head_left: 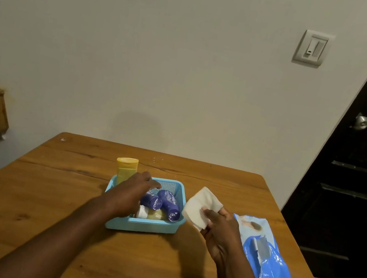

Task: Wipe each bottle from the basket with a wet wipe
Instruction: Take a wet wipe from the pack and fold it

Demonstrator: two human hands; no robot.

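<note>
A light blue plastic basket (150, 225) sits mid-table. Inside lie two dark blue bottles (169, 204) and a pale yellowish bottle with a white cap (152, 214). A yellow bottle (125, 169) stands upright just behind the basket's far left corner. My left hand (132, 192) reaches over the basket's left side with fingers stretched above the bottles, holding nothing that I can see. My right hand (220, 228) is to the right of the basket and pinches a white wet wipe (200, 206), which hangs unfolded above the table.
A blue pack of wet wipes (266, 259) lies on the wooden table (70, 192) to the right of my right hand, near the right edge. A wall runs behind the table; a dark door (363, 170) stands at the right.
</note>
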